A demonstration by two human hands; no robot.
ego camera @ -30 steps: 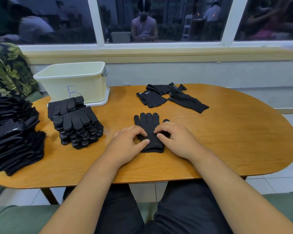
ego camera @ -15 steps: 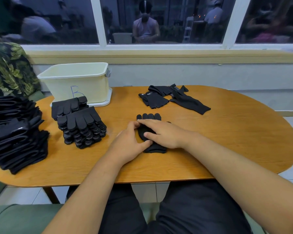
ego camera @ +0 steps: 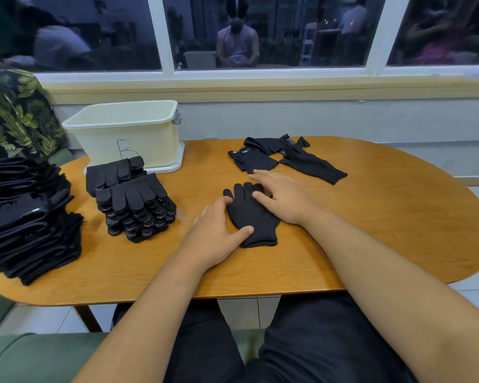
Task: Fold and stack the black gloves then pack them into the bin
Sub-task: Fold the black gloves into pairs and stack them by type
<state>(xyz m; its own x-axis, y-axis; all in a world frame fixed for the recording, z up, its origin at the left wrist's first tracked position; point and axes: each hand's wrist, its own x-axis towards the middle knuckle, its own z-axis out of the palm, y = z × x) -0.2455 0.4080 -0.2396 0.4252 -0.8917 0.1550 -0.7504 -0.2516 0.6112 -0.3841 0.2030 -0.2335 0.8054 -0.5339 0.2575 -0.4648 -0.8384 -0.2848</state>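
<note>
Bare left hand point(ego camera: 213, 234): palm down, fingers loosely bent, thumb stuck out twd right side. Bare right hand point(ego camera: 285, 201): palm down, fingers straight, slightly spread, pointing fwd-left, ahead of left hand. Both forearms bare, extend fwd; right forearm angled inward.

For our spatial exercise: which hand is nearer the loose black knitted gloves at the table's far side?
Right. The right hand lies just short of the loose black knitted gloves, fingers at their near edge; the left hand rests farther back, nearer the person.
</note>
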